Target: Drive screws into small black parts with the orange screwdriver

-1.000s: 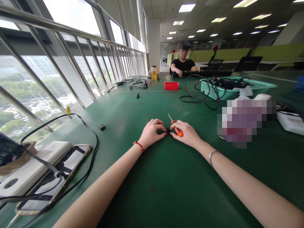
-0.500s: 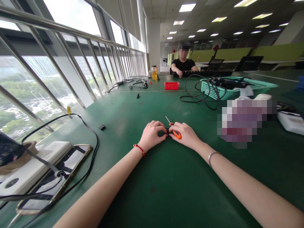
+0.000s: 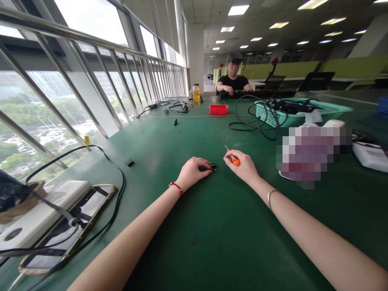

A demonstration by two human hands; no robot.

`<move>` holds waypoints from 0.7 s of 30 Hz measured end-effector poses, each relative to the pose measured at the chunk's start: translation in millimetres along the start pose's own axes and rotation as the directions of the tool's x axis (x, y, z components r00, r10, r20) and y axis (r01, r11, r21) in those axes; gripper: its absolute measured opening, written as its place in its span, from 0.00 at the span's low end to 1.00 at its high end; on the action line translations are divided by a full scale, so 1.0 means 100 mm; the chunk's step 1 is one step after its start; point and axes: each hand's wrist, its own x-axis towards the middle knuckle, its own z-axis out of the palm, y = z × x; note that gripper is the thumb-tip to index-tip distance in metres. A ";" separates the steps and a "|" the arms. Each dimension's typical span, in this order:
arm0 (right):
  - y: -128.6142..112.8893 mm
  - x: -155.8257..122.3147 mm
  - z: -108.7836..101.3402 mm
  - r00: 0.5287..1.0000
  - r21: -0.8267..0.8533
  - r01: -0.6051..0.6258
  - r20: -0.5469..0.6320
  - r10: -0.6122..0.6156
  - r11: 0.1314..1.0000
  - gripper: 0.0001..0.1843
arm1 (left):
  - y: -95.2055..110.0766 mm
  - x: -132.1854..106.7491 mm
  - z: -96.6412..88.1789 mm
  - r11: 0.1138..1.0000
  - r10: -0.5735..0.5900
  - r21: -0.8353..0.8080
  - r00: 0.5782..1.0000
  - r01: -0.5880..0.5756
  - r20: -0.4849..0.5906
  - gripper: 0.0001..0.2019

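My left hand (image 3: 195,170) is closed on a small black part (image 3: 213,165) at the middle of the green table (image 3: 212,226). The part pokes out past the thumb and fingertips; its exact kind is too small to tell. A short way to the right, my right hand (image 3: 244,165) holds a screwdriver (image 3: 235,160) with an orange and black handle. Its thin metal shaft points up and away to the left, apart from the black part. Another small black piece (image 3: 129,162) lies on the table to the left of my left hand.
At left are a phone (image 3: 68,230), a white box-like device (image 3: 45,214) and a looping black cable (image 3: 123,182). Farther off stand a red tray (image 3: 218,109), a jar (image 3: 196,93) and a teal basket (image 3: 330,106) with cables. A person (image 3: 233,81) sits at the far end.
My right hand has drawn away to the right from the black part, taking the screwdriver along. The left hand stays in about the same place, still holding the part.
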 end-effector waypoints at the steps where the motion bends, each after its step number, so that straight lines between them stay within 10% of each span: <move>1: 0.01 0.00 0.00 1.000 0.008 -0.012 0.000 0.012 1.000 0.06 | 0.01 0.00 0.00 1.000 -0.003 -0.006 1.000 0.003 -0.004 0.05; 10: -0.01 -0.02 0.00 0.999 -0.004 -0.014 0.037 0.014 1.000 0.06 | -0.19 -0.34 -0.41 0.965 -0.196 0.151 0.974 0.212 -0.116 0.09; 21: -0.04 -0.04 0.03 0.998 -0.066 0.028 0.059 -0.024 0.997 0.06 | -0.47 -0.91 -1.12 0.677 -0.533 0.377 0.775 0.632 -0.339 0.15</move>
